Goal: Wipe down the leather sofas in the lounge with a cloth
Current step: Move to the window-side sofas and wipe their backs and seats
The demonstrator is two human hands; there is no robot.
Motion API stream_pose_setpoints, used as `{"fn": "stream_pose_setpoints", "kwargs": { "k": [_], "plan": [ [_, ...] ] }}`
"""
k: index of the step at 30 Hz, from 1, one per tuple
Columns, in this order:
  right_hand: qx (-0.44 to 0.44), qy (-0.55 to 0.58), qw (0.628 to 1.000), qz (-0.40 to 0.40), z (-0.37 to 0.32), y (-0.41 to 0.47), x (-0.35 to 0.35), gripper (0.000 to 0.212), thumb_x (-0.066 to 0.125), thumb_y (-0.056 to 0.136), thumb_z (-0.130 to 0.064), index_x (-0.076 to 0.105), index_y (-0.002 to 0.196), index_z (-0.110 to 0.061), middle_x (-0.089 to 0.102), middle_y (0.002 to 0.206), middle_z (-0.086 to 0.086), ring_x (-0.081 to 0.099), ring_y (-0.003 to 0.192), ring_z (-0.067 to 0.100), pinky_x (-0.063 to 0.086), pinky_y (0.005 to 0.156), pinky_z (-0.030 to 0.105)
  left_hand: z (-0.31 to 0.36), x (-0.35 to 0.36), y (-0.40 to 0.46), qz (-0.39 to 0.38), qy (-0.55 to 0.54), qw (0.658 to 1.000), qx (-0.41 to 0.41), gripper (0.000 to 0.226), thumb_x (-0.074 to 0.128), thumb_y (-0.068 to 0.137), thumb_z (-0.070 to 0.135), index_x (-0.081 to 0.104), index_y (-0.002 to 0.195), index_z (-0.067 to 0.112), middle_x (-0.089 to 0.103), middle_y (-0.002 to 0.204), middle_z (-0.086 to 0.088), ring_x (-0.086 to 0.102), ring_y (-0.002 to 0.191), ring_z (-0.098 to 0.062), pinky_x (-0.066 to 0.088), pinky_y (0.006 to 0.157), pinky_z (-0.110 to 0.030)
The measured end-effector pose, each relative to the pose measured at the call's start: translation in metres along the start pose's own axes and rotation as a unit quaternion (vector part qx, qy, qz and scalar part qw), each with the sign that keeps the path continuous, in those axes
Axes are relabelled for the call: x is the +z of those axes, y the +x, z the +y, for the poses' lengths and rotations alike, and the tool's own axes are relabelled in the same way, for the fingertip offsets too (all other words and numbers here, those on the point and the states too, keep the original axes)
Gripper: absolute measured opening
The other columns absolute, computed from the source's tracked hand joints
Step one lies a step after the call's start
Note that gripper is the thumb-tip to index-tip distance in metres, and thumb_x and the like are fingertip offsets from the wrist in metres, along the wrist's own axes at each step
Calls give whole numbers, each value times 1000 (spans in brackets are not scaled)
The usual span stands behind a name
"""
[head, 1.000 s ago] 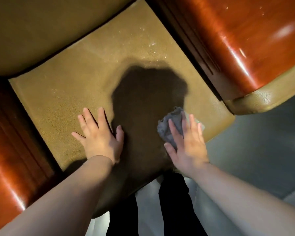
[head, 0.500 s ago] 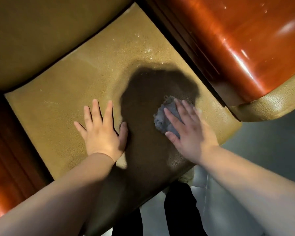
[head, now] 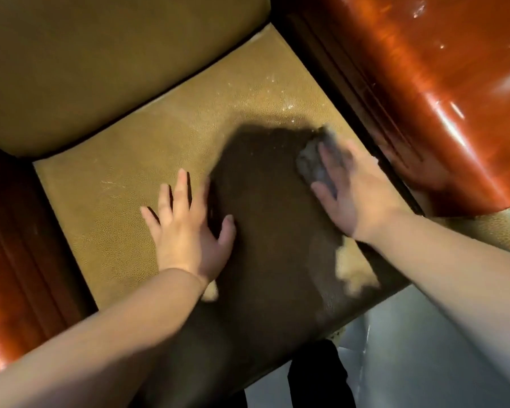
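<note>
The right hand point(head: 357, 192) presses a crumpled grey cloth point(head: 312, 163) flat-fingered onto the tan leather seat cushion point(head: 115, 201) at 2 o'clock; the left hand point(head: 186, 228) rests spread, holding nothing, at the centre.

The tan seat cushion point(head: 136, 160) lies open to the left and far side. A backrest point(head: 100, 63) walls the far edge, and glossy wooden armrests close both sides: one point(head: 9, 260) left, one point(head: 442, 92) right, just beside the right hand point(head: 357, 187) and cloth point(head: 314, 164).
</note>
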State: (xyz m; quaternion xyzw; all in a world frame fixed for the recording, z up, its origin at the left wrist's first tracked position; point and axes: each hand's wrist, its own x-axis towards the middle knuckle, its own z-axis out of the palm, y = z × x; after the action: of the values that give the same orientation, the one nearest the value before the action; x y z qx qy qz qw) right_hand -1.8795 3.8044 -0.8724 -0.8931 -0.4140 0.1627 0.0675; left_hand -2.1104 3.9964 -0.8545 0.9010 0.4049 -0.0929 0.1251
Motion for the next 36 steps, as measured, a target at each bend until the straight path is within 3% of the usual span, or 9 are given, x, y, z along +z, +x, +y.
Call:
{"fn": "stream_pose_setpoints", "kwargs": {
  "k": [4,7,9,11,17,23,28,30,36],
  "plan": [
    [209,67,975,31,-51,30,2,72,26,105,-59,21,165,-21,16,171,16,15,157,39,15,129,47,-16,-5,47,8,-18,997,-78,75,39,100,63,18,166,36,5,178,0,2,163,-36,2,126,-70],
    [36,20,999,-26,-107,13,15,79,21,103,-65,10,168,-22,3,174,16,-3,161,33,0,131,48,-18,3,49,13,-10,996,-86,75,38,101,60,15,168,35,6,178,0,2,163,-36,3,126,-69],
    [-122,-22,991,-58,-103,5,8,79,25,101,-66,22,167,-23,13,174,15,5,161,32,4,130,46,-19,5,48,19,-13,997,-77,76,42,100,58,18,167,34,9,178,-1,4,163,-37,4,126,-70],
    [-152,5,987,-40,-74,21,0,71,37,102,-58,36,163,-21,26,170,16,19,159,35,11,128,46,-21,4,49,25,-21,996,-79,76,45,98,56,21,167,34,11,178,-1,5,162,-37,4,126,-70],
    [240,52,969,31,-66,76,-1,72,28,106,-58,15,167,-22,13,172,16,12,158,35,11,129,48,-24,14,51,49,-24,996,-71,80,38,89,60,27,164,33,16,176,-2,10,161,-39,5,125,-71],
    [-139,-21,989,-54,-79,66,-1,78,35,99,-66,25,166,-28,21,172,13,14,160,35,5,130,41,-28,19,49,59,-25,996,-64,79,35,92,62,26,165,33,13,177,1,6,162,-36,3,127,-68],
    [158,-5,987,-20,-39,103,-14,73,21,107,-59,6,168,-22,7,174,14,9,160,32,8,130,43,-31,27,53,59,-29,996,-64,78,34,94,63,26,165,33,16,175,-3,4,163,-35,1,127,-68],
    [188,-6,982,-18,-78,101,-3,78,17,104,-65,3,168,-22,3,174,17,1,161,34,0,130,45,-31,27,54,56,-22,996,-65,78,32,95,65,23,165,34,15,176,-2,2,163,-33,1,127,-67],
    [-177,-75,974,-123,-110,62,-3,82,22,99,-70,14,168,-26,9,175,11,2,161,32,-1,130,42,-30,14,55,-10,-29,997,-70,84,21,91,73,6,167,40,-6,177,5,-11,162,-30,-5,128,-63]
  ]
}}
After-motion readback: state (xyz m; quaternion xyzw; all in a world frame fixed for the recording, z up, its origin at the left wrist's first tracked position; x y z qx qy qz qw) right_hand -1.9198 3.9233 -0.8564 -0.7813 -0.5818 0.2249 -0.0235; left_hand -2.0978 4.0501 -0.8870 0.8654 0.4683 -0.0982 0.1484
